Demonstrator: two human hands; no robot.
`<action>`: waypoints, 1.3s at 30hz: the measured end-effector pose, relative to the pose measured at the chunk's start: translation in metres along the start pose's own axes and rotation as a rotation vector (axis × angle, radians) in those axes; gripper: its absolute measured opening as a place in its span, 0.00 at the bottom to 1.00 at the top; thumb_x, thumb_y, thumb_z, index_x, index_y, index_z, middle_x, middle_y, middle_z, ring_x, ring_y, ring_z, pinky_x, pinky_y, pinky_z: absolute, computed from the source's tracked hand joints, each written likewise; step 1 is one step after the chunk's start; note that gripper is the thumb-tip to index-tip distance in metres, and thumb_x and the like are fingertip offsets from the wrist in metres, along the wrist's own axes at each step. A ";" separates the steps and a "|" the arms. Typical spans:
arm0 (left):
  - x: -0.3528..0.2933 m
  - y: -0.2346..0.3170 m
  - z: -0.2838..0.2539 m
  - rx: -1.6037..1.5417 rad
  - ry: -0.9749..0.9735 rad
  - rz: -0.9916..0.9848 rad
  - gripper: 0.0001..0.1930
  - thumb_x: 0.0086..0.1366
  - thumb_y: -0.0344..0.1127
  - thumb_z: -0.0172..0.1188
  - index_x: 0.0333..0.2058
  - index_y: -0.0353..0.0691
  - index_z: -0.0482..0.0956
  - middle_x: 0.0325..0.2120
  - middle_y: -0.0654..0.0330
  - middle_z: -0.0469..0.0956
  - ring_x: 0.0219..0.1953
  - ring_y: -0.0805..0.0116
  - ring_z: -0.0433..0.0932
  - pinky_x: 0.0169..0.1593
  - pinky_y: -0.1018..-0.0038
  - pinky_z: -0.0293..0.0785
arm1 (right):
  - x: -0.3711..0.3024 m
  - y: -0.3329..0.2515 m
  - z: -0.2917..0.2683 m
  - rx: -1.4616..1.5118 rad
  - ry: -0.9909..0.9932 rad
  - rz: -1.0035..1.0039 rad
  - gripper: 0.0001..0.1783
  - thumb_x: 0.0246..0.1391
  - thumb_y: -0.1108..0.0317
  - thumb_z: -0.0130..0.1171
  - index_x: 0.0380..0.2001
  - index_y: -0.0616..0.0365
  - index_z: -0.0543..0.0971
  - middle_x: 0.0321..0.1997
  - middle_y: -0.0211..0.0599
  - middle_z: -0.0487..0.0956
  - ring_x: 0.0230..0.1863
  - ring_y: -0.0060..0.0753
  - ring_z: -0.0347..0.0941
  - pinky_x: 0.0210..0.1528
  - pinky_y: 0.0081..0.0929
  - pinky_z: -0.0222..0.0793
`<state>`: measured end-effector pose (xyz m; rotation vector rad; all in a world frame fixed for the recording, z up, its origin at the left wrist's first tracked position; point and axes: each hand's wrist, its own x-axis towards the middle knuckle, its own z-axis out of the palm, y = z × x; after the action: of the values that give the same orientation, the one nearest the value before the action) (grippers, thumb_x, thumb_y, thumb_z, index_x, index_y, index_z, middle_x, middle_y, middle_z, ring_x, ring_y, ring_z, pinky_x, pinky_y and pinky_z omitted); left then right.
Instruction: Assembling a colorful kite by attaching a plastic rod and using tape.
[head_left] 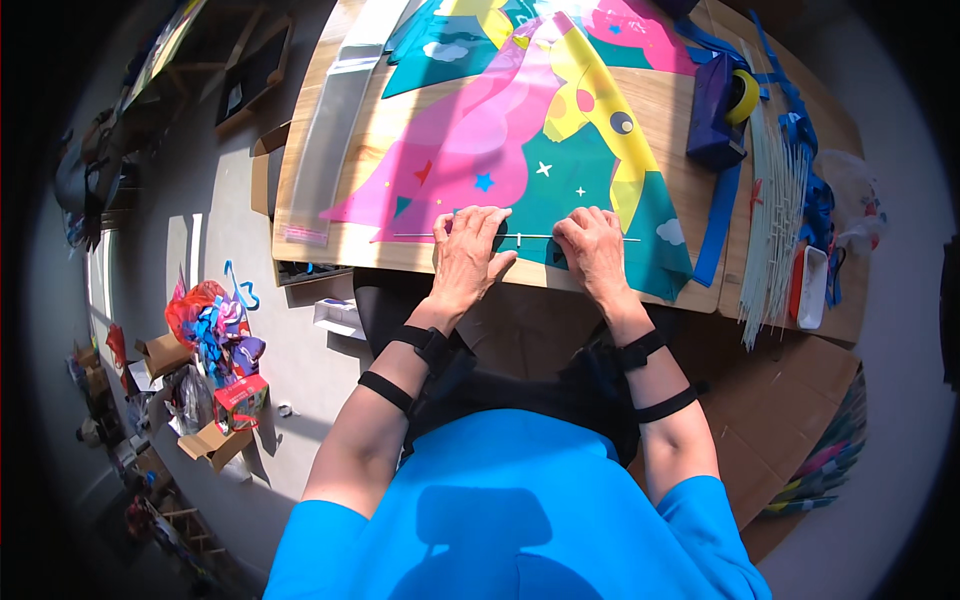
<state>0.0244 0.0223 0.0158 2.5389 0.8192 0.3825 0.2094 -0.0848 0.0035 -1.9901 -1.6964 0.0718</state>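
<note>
A kite sheet [530,160] in pink, teal and yellow, with a unicorn-like figure, lies spread on the wooden table. Across its near edge runs a thin white rod [535,237] with a small white fitting near its middle. My left hand [465,255] bends its fingers over the rod, left of the fitting, its thumb toward the right. Right of the fitting, my right hand [592,248] pinches the rod with curled fingers against the sheet. Some fingertips are hidden under the hands.
Clear plastic sleeves [345,120] lie at the table's left. To the right stand a purple tape dispenser [712,115], blue ribbon [716,235], a bundle of white rods [768,240] and a red-and-white container [810,285]. Cardboard boxes [215,440] and coloured bags sit on the floor.
</note>
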 end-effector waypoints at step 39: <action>0.018 0.002 0.008 -0.067 -0.042 -0.009 0.15 0.49 0.36 0.69 0.38 0.55 0.80 0.40 0.68 0.71 0.49 0.67 0.67 0.57 0.61 0.51 | -0.003 0.010 -0.005 0.006 -0.065 -0.004 0.07 0.41 0.69 0.64 0.27 0.50 0.76 0.30 0.30 0.72 0.39 0.35 0.69 0.45 0.36 0.64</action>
<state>0.0428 0.0294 0.0120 2.4725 0.7890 0.3468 0.2197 -0.0898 0.0031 -2.0005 -1.7383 0.1411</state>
